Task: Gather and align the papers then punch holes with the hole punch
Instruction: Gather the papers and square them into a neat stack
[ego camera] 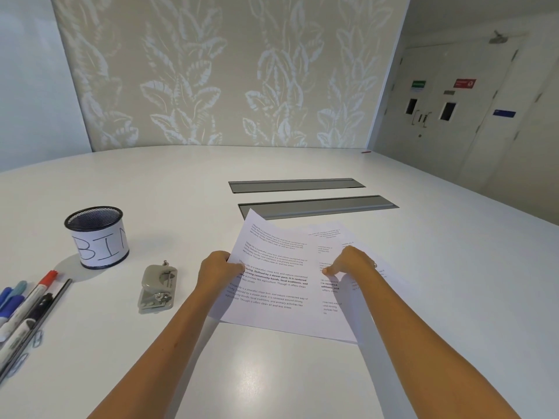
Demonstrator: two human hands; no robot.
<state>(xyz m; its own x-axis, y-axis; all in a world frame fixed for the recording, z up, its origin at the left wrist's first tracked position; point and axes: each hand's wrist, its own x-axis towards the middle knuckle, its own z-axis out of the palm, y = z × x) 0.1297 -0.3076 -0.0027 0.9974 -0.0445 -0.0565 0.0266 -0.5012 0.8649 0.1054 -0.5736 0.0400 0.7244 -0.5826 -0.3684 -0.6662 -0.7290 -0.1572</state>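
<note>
Several printed white papers [281, 279] lie fanned and overlapping on the white table [272, 373], in front of me. My left hand [219, 267] pinches the left edge of the top sheet, which is lifted and curls slightly. My right hand [352, 261] rests on the sheets to the right, fingertips pressing down on them. A grey metal hole punch [158, 288] stands on the table left of my left hand, apart from the papers.
A black mesh cup labelled "BIN" [98, 237] stands at the left. Several markers and pens [24, 309] with paper clips [36, 338] lie at the left edge. Two grey cable flaps [317, 205] sit in the table behind the papers.
</note>
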